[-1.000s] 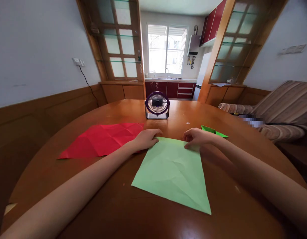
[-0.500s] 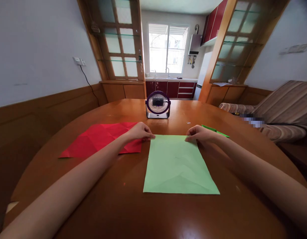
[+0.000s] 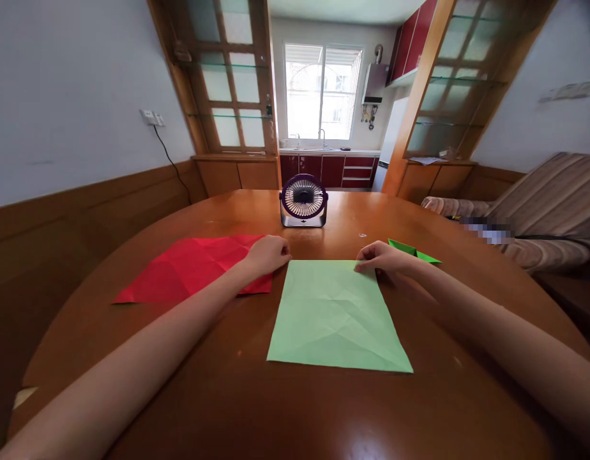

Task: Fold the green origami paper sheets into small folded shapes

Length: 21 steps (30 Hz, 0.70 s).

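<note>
A creased sheet of light green paper (image 3: pixel 338 313) lies on the table in front of me. At its far left corner is my left hand (image 3: pixel 270 254), fingers closed and apparently gripping the very edge. My right hand (image 3: pixel 375 257) pinches the far right corner between thumb and fingers. Under and beyond my left forearm a red sheet of paper (image 3: pixel 189 265) is spread out, marked with fold lines. A folded piece of bright green paper (image 3: pixel 414 251) rests just beyond my right wrist, partly covered by it.
The brown wooden table (image 3: pixel 237 409) has a rounded edge. A small purple-rimmed fan (image 3: pixel 303 199) stands upright at its far side, facing me. A striped armchair (image 3: pixel 534 198) is off to the right. Past the table are cabinets and a window.
The light green paper's near edge has swung a little to the left. My left hand has shifted slightly left, and its thumb no longer lies over the sheet. My right hand stays nearly in place.
</note>
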Each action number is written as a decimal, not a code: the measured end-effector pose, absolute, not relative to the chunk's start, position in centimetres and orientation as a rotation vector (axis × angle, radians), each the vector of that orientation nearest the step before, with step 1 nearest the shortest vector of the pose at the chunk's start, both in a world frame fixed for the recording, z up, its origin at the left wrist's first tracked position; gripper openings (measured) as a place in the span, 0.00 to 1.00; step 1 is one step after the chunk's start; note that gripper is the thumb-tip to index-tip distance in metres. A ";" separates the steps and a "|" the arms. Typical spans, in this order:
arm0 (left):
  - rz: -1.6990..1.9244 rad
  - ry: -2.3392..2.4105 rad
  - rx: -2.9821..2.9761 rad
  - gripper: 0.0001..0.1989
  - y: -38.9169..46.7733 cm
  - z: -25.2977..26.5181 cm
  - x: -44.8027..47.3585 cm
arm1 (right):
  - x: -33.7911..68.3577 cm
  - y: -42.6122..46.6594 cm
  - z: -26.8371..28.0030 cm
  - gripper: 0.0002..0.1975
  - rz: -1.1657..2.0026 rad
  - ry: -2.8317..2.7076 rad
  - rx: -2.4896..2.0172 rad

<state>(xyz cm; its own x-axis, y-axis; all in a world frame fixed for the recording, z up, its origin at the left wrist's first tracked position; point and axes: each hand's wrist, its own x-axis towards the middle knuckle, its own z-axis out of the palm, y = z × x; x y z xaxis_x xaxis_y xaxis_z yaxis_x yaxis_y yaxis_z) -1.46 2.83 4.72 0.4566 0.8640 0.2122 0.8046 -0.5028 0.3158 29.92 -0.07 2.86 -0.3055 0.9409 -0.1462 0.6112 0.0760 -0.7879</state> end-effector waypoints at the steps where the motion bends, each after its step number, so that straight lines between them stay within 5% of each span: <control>1: 0.520 1.432 2.579 0.05 2.5 4.9 -1.2 | 29.9 -0.1 2.9 0.13 1.095 -1.961 -1.543; 9: 0.388 0.859 3.075 0.14 -0.9 2.4 0.9 | 29.1 -1.0 3.1 0.13 0.989 -1.902 -1.561; 21: 0.224 1.110 2.892 0.28 -0.7 0.2 -0.4 | 26.5 -4.2 2.2 0.23 1.210 -1.470 -1.362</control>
<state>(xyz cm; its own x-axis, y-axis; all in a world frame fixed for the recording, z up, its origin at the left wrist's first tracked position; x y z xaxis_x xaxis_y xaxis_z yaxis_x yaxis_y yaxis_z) -0.41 -0.67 0.23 0.7341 0.6681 0.1215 0.6630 -0.7438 0.0846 26.53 -4.25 2.16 -0.1220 0.9908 -0.0592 0.2484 -0.0273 -0.9683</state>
